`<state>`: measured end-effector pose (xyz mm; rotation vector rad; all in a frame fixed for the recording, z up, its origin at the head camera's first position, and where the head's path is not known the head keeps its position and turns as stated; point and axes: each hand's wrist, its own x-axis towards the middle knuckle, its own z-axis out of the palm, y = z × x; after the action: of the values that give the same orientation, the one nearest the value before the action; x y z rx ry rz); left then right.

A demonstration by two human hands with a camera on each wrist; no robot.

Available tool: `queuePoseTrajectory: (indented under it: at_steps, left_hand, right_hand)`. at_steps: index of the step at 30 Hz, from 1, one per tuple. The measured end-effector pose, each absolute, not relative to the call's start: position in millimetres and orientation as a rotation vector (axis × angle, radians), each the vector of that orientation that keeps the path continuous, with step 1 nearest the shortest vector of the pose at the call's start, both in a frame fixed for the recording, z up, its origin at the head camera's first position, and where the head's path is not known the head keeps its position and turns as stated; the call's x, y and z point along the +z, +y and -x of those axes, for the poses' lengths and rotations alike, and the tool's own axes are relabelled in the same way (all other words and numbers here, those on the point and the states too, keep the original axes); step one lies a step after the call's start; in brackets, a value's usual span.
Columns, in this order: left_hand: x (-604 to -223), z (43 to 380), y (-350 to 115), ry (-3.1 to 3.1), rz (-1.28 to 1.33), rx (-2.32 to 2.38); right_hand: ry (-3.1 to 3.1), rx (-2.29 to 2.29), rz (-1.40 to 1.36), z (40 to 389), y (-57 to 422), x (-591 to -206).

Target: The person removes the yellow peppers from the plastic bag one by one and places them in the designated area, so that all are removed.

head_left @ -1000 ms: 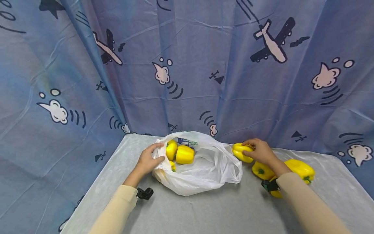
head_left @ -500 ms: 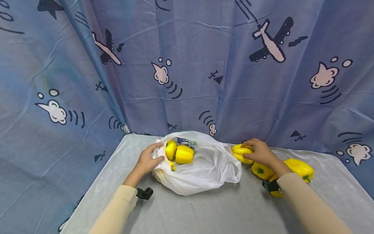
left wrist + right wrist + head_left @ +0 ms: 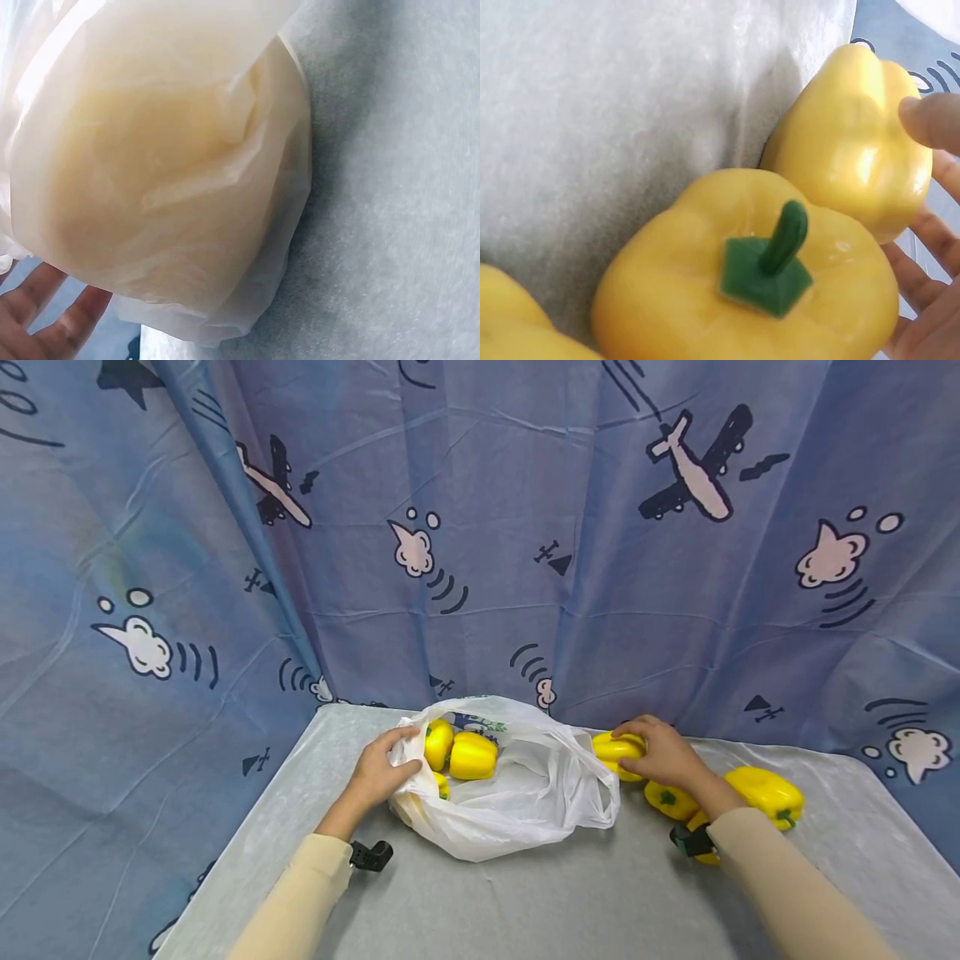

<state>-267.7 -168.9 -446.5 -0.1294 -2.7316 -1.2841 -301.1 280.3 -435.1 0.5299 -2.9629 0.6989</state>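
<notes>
A white plastic bag [image 3: 517, 818] lies with its mouth open on the table, several yellow bell peppers [image 3: 473, 756] visible inside. My left hand [image 3: 378, 768] pinches the bag's left rim between thumb and fingers. In the left wrist view, a pale yellow shape shows through the bag's film [image 3: 165, 172], with my fingers at lower left. Just right of the bag, my right hand [image 3: 663, 753] holds another yellow bell pepper [image 3: 611, 748] from above. The right wrist view shows the thumb on that pepper [image 3: 847, 142], with fingers on its far side.
More yellow bell peppers lie under and beside my right forearm, one with a green stem [image 3: 769, 262] and one farther right [image 3: 765, 795]. A pale grey cloth covers the table [image 3: 487, 918]. Behind it hangs a blue curtain [image 3: 487, 552] printed with airplanes.
My right hand and the bell pepper in it have shifted slightly left, closer to the bag. The left hand and the bag stay in place.
</notes>
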Motion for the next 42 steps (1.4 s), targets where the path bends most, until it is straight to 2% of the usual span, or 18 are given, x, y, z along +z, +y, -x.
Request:
queuePoseTrajectory:
  at_steps: [12,24,42]
  left_hand:
    - [-447.5,269.9,-170.1,-2.734,0.131,-1.289]
    - [-449.1,270.8,-171.2,-2.732,0.140,-1.289]
    - [-447.8,270.7,-170.4,-2.740,0.141,-1.286]
  right_hand:
    - [-2.957,0.712,-0.568,293.6,278.7,-426.8]
    - [-3.008,0.749,-0.487,290.2,280.3,-422.9]
    - [-3.039,0.711,-0.463,273.6,279.8,-399.5]
